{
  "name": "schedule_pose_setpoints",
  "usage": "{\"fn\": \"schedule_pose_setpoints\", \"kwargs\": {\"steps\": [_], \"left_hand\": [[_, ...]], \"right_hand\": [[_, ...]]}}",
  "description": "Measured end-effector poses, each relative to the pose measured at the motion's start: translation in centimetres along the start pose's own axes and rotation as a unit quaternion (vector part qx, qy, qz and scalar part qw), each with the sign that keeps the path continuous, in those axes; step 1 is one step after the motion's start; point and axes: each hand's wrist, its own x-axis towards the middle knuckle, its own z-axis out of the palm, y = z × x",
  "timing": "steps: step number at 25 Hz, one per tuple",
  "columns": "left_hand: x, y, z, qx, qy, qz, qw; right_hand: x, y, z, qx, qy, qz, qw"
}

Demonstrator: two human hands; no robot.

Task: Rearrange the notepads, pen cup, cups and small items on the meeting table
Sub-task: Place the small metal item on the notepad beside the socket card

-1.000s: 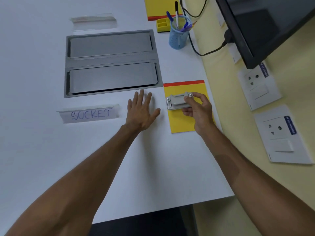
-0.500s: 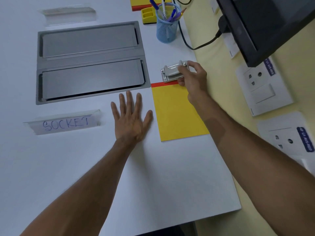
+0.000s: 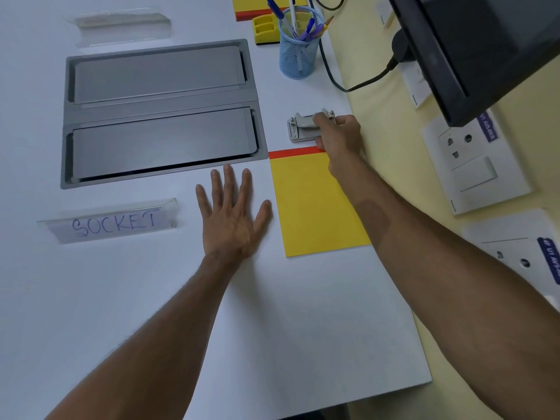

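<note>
A grey metal hole punch (image 3: 303,128) rests on the white table (image 3: 303,328) just beyond the red top edge of a yellow notepad (image 3: 312,207). My right hand (image 3: 339,137) grips the punch's right end. My left hand (image 3: 233,216) lies flat on the table with fingers spread, left of the notepad, holding nothing. At the far end stand a blue mesh pen cup (image 3: 298,47) with pens, a small yellow holder (image 3: 266,30) and a second yellow notepad (image 3: 251,6), partly cut off by the frame.
A grey recessed socket box (image 3: 157,113) with two lids fills the table's middle. A clear "SOCKET" label stand (image 3: 112,224) sits near it, another stand (image 3: 121,24) farther off. A black monitor (image 3: 472,50) and cable (image 3: 348,83) hang over the right edge by wall sockets (image 3: 472,159).
My right hand carried the hole punch off the yellow notepad to the table just beyond its red edge. My left hand stayed flat in place.
</note>
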Motion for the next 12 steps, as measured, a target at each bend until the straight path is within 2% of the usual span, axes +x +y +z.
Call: {"fn": "schedule_pose_setpoints", "kwargs": {"steps": [6,12], "left_hand": [[0.01,-0.13,0.28,-0.007,0.010,0.001,1.000],[0.04,-0.19,0.43,-0.004,0.010,0.000,1.000]], "right_hand": [[-0.19,-0.64,1.16,-0.084,0.010,0.003,0.996],[-0.19,-0.82,0.82,-0.099,0.010,-0.005,0.995]]}}
